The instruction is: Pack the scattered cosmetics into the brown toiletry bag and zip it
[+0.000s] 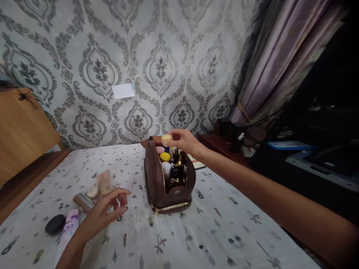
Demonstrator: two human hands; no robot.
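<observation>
Clearly, jar (pixel 166 138) between right fingers (pixel 175 143).

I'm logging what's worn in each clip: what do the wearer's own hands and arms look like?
Both the left hand and the right hand are ungloved. No sleeve shows on the left forearm or the right forearm, and I see no watch, bracelet or ring. Any nail polish is too small to judge.

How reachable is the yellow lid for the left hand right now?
Probably yes, from above: the left hand looks empty and the bag is open over the yellow lid, though the bag's side wall blocks a straight sideways path.
</observation>
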